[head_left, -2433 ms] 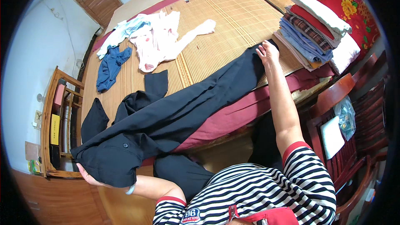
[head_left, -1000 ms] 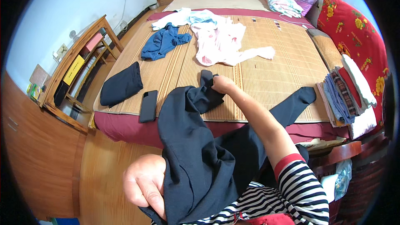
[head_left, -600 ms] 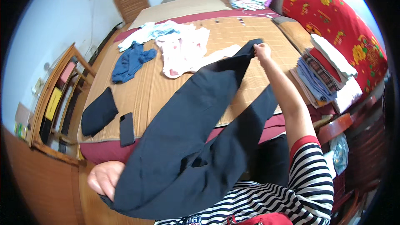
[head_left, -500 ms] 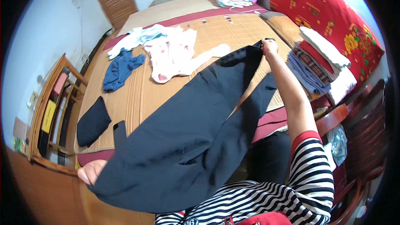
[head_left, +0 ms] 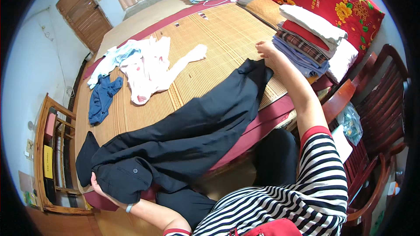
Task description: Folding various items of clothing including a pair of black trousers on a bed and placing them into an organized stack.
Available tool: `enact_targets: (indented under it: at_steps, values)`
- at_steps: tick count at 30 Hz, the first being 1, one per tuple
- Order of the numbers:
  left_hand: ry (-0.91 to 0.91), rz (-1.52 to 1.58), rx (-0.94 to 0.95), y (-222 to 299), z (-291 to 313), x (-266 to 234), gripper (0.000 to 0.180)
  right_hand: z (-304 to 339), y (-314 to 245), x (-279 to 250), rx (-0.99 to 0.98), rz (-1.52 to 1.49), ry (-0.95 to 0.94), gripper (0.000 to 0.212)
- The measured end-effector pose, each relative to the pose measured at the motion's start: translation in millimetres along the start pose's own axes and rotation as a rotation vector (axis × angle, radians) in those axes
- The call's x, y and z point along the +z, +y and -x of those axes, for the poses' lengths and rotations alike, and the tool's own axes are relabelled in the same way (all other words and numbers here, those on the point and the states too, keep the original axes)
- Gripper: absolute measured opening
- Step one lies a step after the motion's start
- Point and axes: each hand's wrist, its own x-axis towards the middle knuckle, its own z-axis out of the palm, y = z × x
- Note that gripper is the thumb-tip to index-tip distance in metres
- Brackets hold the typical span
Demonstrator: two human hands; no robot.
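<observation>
Black trousers (head_left: 192, 126) lie slantwise over the near edge of the mat-covered bed, creased and partly folded over themselves. At their left end, by a buttoned pocket, my left hand (head_left: 96, 184) grips the cloth, its fingers mostly hidden beneath. My right hand (head_left: 265, 49) hovers just beyond the far right end of the trousers, apart from them, with loosely bent fingers and nothing held. Touching the trousers' left end is a folded black garment (head_left: 86, 159).
Farther left lie a navy garment (head_left: 104, 100), a pale blue garment (head_left: 114, 59) and a white-and-pink garment (head_left: 146, 72). A stack of folded clothes (head_left: 306, 39) stands by my right forearm. A dark red wooden chair (head_left: 376, 105) is at the right, a wooden frame (head_left: 46, 148) at the left.
The trousers have dropped from being stretched between my hands onto the bed. My right hand has let go of their far end. My left hand still grips the cloth; the view has shifted.
</observation>
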Motion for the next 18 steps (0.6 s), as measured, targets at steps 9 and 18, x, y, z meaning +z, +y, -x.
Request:
enact_targets:
  at_steps: [9, 18]
  values:
    - [0.028, -0.165, 0.172, -3.5, 2.8, 3.8, 0.043, 40.9, 62.2, -19.5, -0.185, 0.431, 0.12, 0.03]
    - [0.123, 0.009, -0.028, 15.6, 12.8, 35.5, 0.039, 87.7, -5.2, 21.9, -0.521, 0.945, -0.055, 0.05]
